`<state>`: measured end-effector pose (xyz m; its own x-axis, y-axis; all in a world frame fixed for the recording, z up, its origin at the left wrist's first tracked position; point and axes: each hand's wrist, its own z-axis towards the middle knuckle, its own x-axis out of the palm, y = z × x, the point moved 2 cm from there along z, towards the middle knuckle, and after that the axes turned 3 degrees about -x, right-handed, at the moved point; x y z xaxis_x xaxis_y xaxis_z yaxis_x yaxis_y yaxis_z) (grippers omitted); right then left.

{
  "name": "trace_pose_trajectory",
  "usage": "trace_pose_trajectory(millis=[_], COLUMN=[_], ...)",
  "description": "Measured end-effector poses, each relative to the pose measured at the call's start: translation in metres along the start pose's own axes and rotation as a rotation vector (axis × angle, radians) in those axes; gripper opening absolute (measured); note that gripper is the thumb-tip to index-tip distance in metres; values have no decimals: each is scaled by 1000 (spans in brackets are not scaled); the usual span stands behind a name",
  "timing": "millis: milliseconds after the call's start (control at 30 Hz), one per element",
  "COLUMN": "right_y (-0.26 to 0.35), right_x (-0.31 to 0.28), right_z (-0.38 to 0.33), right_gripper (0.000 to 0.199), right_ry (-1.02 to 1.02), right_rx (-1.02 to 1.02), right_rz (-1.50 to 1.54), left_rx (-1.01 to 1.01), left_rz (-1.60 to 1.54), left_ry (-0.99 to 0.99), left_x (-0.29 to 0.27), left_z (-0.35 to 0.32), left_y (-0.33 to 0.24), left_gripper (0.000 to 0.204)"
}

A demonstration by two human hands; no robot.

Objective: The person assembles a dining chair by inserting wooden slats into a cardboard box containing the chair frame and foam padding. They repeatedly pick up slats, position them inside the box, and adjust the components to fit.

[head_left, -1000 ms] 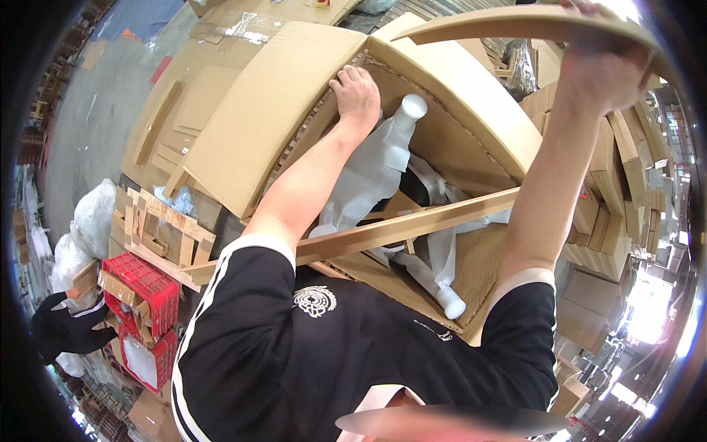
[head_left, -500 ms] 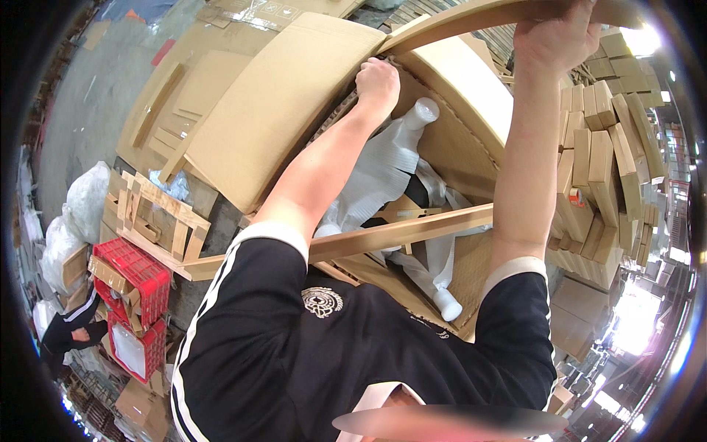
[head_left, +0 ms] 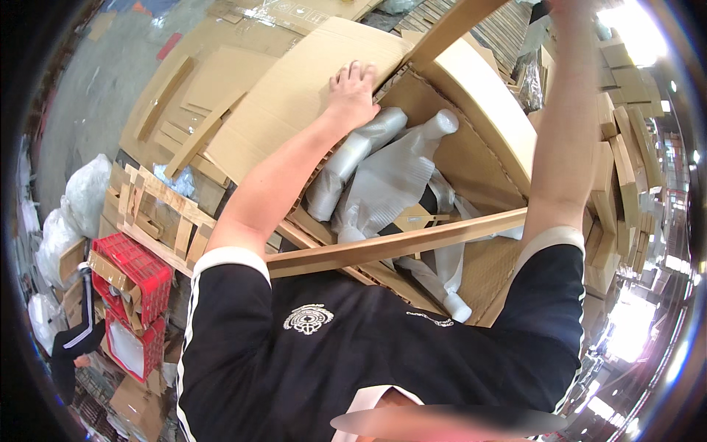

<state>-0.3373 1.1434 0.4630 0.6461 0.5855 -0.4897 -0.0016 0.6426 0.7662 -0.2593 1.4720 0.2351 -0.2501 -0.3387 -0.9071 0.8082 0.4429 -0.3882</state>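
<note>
My left hand lies on the left flap of a large open cardboard box, fingers spread, thumb side near the flap's inner edge. Inside the box are parts wrapped in whitish foam sheet, among them a rounded wrapped piece close to the left wall. Blurred and partly cut off by the upper edge, my right hand is at the far right; its fingers are hidden. A long brown strip rises from the box's far corner and leaves the picture. Another long strip crosses the box's near side.
Left of the box lie flat cardboard pieces and a slatted wooden frame. Red plastic crates stand lower left, with a person in dark clothes beside them. Stacked cardboard pieces are at the right.
My left hand has moved from the box's inner edge onto the flap, its fingers now spread. My right hand has gone up and right. The wrapped piece by the left wall shows more.
</note>
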Motion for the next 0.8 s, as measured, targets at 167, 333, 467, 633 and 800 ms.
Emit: trace_pose_trajectory(millis=[167,333,467,633,800], right_y=[10,-98,-42,33,-29], right_x=[55,124,45,67,183], right_z=[-40,-168,-125,-50,-151], right_gripper=[58,71,70,44,62], right_ry=[-251,56,-539,-147,44], right_rx=[-312,156,-258,-521,-13], right_rz=[-755,-938,-533,-1250,-1360], left_rx=[-156,-165,-174,-178,-95], left_rz=[-101,-87,-88,-38,-53], left_ry=[66,152,222,200,95], left_x=[14,8,6,14,23], left_z=[-11,-6,-4,-9,-15], left_y=[17,16,14,16,25], left_gripper=[92,86,92,89,79])
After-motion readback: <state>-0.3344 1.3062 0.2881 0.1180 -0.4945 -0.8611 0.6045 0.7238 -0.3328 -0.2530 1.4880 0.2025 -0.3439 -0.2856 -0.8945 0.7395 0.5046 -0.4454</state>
